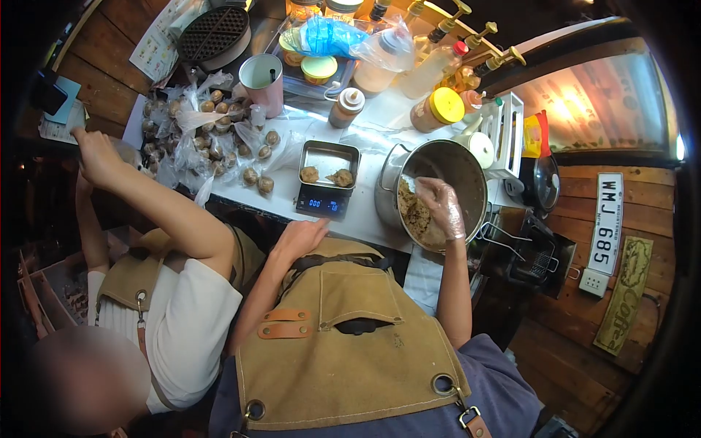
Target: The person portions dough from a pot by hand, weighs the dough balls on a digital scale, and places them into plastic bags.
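My right hand (441, 207), in a clear plastic glove, reaches into a large steel pot (467, 164). Its fingers curl into a light-brown, dark-flecked dough (415, 213) and partly hide it. Bare, my left hand (304, 238) rests at the counter edge, fingers stretched out beside the front of a digital scale (322, 204). The scale's blue display is lit. On its platform sits a small rectangular metal tray (330, 149) holding two rough lumps of dough (340, 177).
Left on the counter lie many brown balls in clear plastic bags (212, 139). A pink cup (263, 84), a squeeze bottle (347, 107) and a yellow-lidded jar (437, 109) stand behind. A co-worker's arm (157, 193) extends at left. Wire-handled fryer baskets (529, 259) are right of the pot.
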Demonstrator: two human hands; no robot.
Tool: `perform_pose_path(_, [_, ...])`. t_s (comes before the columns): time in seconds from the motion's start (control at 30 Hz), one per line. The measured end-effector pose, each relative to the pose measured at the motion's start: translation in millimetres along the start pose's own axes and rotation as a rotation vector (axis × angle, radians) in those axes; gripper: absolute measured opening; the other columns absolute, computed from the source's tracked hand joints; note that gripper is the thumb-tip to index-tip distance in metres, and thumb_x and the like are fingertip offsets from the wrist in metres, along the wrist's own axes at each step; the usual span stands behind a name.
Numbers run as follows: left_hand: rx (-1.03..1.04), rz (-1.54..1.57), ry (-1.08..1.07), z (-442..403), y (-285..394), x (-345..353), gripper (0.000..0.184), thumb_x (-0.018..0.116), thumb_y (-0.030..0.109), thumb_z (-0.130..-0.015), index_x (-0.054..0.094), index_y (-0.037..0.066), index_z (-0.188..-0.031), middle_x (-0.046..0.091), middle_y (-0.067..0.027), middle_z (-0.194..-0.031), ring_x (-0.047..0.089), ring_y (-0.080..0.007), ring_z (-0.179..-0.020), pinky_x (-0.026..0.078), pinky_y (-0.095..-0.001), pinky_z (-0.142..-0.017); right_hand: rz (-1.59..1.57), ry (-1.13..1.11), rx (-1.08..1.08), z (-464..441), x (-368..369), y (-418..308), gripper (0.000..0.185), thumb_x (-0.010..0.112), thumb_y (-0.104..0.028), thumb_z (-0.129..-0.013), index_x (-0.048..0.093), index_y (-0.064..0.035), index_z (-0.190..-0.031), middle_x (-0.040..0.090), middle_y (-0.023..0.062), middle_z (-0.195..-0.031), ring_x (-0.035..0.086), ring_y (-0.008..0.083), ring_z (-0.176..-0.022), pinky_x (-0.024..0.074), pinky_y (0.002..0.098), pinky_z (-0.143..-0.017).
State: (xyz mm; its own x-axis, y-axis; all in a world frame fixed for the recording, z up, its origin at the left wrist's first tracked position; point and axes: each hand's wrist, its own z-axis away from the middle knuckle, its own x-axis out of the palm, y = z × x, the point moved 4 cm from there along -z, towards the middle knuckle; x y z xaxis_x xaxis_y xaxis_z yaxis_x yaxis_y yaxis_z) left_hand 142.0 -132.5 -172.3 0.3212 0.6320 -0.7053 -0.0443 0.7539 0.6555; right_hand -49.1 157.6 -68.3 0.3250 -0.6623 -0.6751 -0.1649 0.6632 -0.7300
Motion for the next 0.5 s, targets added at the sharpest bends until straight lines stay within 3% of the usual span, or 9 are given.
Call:
perform_pose_path(0.1, [0.000, 0.011, 0.013, 0.2, 0.7, -0.9, 0.031, 0.057, 0.030, -0.099, 0.066, 0.010, -0.121, 0.071, -0.0201, -0.083, 0.069, -0.0398, -0.078, 0.054, -0.0498, -0.070, -0.074, -0.194, 0.086, 6.6, 13.9, 5.2, 0.040, 0.080, -0.024, -0.080, 0.074, 0.0008, -0.110, 0.073, 0.0196, -0.105, 0.070, 0.0324, -0.097, 0.0521, 0.0393, -0.091])
perform_pose_path(0.2, [-0.002, 0.015, 0.006, -0.4, 2.8, -2.3, 0.032, 0.057, 0.030, -0.099, 0.066, 0.010, -0.122, 0.071, -0.0200, -0.083, 0.069, -0.0399, -0.078, 0.054, -0.0499, -0.070, 0.117, -0.172, 0.071, 9.8, 23.9, 2.6, 0.040, 0.081, -0.025, -0.078, 0.074, 0.0021, -0.107, 0.073, 0.0217, -0.104, 0.070, 0.0329, -0.097, 0.0526, 0.0383, -0.089])
perform_pose_path(0.33, [0.028, 0.034, 0.015, -2.4, -0.1, 1.6, 0.031, 0.056, 0.030, -0.099, 0.065, 0.010, -0.122, 0.070, -0.0208, -0.081, 0.068, -0.0405, -0.077, 0.054, -0.0509, -0.070, 0.077, -0.158, 0.119, 6.9, 29.8, 0.3, 0.027, 0.074, -0.016, -0.078, 0.074, 0.0024, -0.098, 0.070, 0.0260, -0.092, 0.070, 0.0389, -0.087, 0.0539, 0.0422, -0.082])
perform_pose_path(0.43, [0.053, 0.046, 0.037, -2.0, -1.2, 3.5, 0.031, 0.056, 0.029, -0.098, 0.063, 0.010, -0.122, 0.068, -0.0225, -0.077, 0.068, -0.0421, -0.077, 0.053, -0.0530, -0.069, 0.271, -0.135, -0.054, 0.2, 28.2, -12.7, 0.019, 0.069, -0.009, -0.078, 0.073, 0.0025, -0.093, 0.069, 0.0270, -0.088, 0.069, 0.0417, -0.084, 0.0536, 0.0452, -0.079])
perform_pose_path(0.5, [0.057, 0.037, 0.042, -0.6, -2.1, 3.0, 0.032, 0.055, 0.029, -0.098, 0.062, 0.010, -0.123, 0.068, -0.0224, -0.077, 0.067, -0.0422, -0.076, 0.053, -0.0531, -0.069, 0.273, -0.041, -0.037, -6.0, 26.8, -6.7, 0.016, 0.067, -0.005, -0.077, 0.072, 0.0032, -0.090, 0.069, 0.0272, -0.088, 0.068, 0.0429, -0.085, 0.0534, 0.0456, -0.079])
